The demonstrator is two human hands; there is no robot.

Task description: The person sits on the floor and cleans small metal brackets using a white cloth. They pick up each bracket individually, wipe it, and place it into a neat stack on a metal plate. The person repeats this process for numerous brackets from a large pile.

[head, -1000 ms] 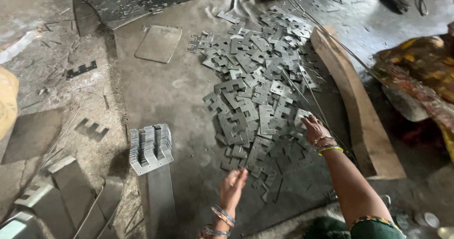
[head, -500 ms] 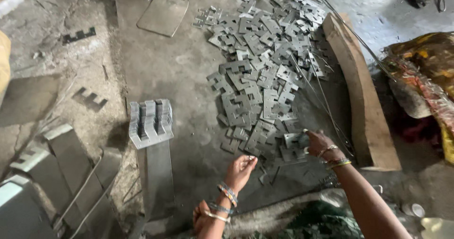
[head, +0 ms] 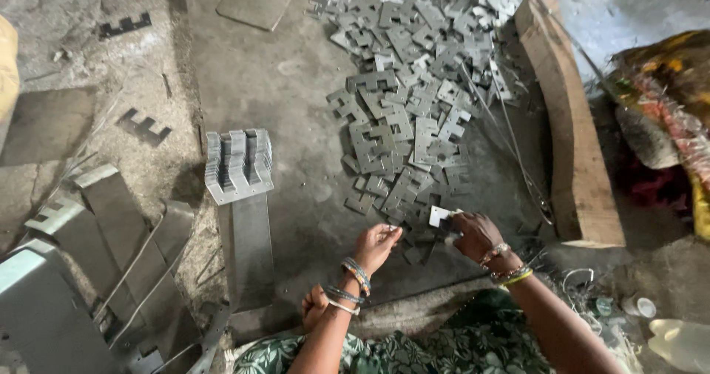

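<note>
A wide heap of flat grey E-shaped metal stampings (head: 414, 100) lies on the dark floor in front of me. My right hand (head: 473, 235) is at the heap's near edge, fingers closed on a small pale metal piece (head: 438, 215). My left hand (head: 377, 244), with bangles on the wrist, hovers just left of it, fingers pinched together at the near edge of the heap; whether it holds a piece I cannot tell. A neat stack of the same stampings (head: 238, 163) stands upright on a long metal strip (head: 250, 252) to the left.
A thick wooden plank (head: 569, 130) borders the heap on the right, with thin wires (head: 510, 145) lying across it. Metal sheets and strips (head: 89, 233) lie at the left. A flat plate (head: 257, 0) sits at the top. Coloured cloth (head: 665, 100) is at far right.
Both hands have drawn closer to me and nearer each other at the heap's near edge. The right hand now grips a pale piece. The view has shifted downward.
</note>
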